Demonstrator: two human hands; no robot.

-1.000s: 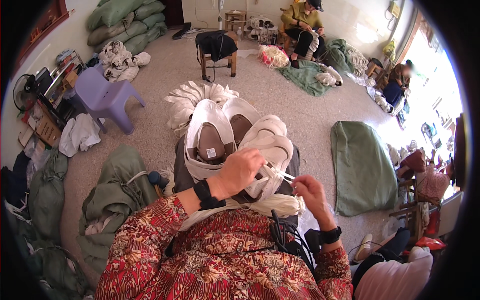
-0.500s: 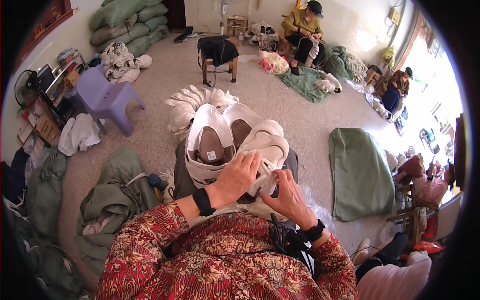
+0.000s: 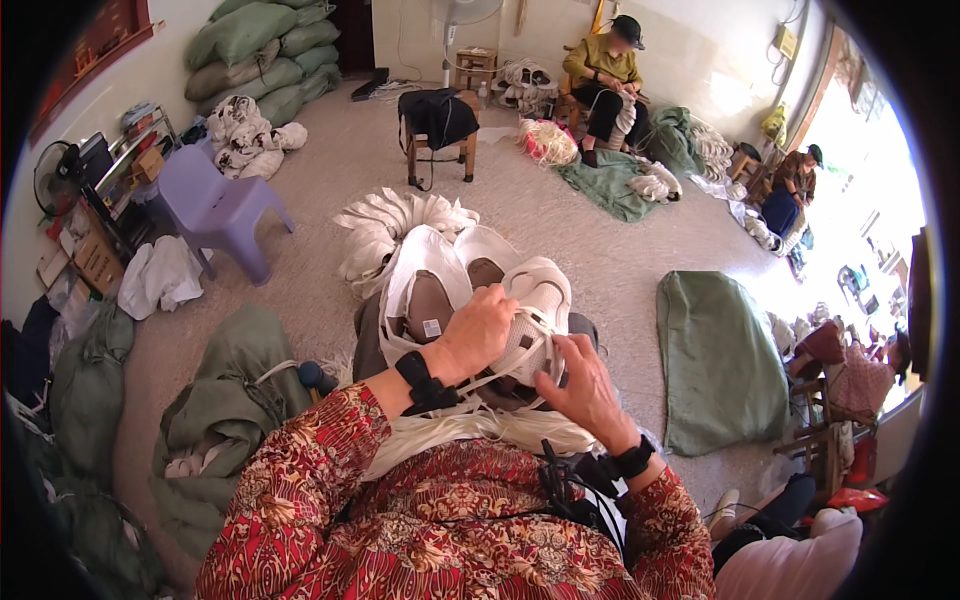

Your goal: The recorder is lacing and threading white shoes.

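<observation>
A white shoe upper (image 3: 541,290) with brown patches lies over my lap, a pale shoelace (image 3: 536,322) strung across its front. The fingertips of my left hand (image 3: 474,332) are pinched together on the lace, over the upper's left side. My right hand (image 3: 590,393) grips the upper's right edge, thumb low and fingers higher up; part of this grip is hidden. Left of the worked piece, another white upper (image 3: 405,275) stands with its brown lining showing. Loose pale laces (image 3: 420,440) are spread across my lap below my wrists.
Beyond my knees a fanned stack of white uppers (image 3: 375,225) lies on the floor. Green sacks (image 3: 722,365) are on both sides. A purple chair (image 3: 215,200) and a wooden stool (image 3: 440,130) stand farther off. Several people sit at the right, one (image 3: 610,75) at the back.
The worked upper has turned, so its laced front now faces up. My left hand has shifted slightly left and down; my right hand has moved slightly right. The view has tilted a little.
</observation>
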